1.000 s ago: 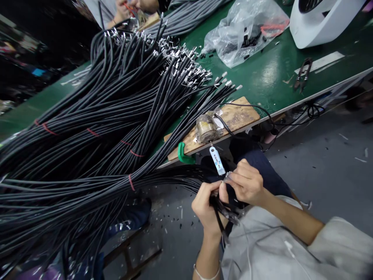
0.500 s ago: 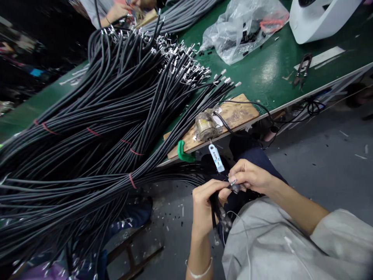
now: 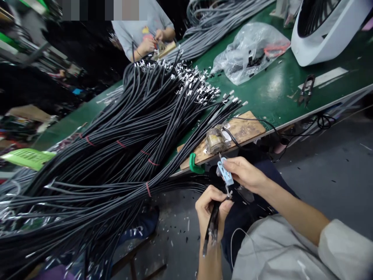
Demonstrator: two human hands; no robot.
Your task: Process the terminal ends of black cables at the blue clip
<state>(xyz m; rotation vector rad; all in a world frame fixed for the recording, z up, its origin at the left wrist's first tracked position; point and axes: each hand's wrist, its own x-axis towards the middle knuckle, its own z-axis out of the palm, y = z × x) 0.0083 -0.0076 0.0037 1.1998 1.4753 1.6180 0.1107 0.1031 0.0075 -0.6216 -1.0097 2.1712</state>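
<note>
My left hand (image 3: 210,206) is closed round a few black cables (image 3: 212,227) held upright over my lap, their metal tips at my fingertips. My right hand (image 3: 244,174) is just above it, fingers pinched on the pale blue tool (image 3: 225,174) that hangs below the wooden board (image 3: 241,130). A taped metal block (image 3: 216,140) sits on that board with a black cord leading off it. A big heap of black cables (image 3: 122,132) with silver terminals, tied with red bands, lies across the green table (image 3: 271,85) and droops off its edge to my left.
A clear plastic bag of small parts (image 3: 250,50), a white fan (image 3: 326,27) and snips (image 3: 306,90) are on the table to the right. A green clamp (image 3: 192,164) grips the board. Another person (image 3: 145,31) works at the far side beside grey cables (image 3: 221,23).
My right hand has left the cable tips and risen to take the hanging blue tool. My left hand keeps the cables, now held more upright. The view has tilted up.
</note>
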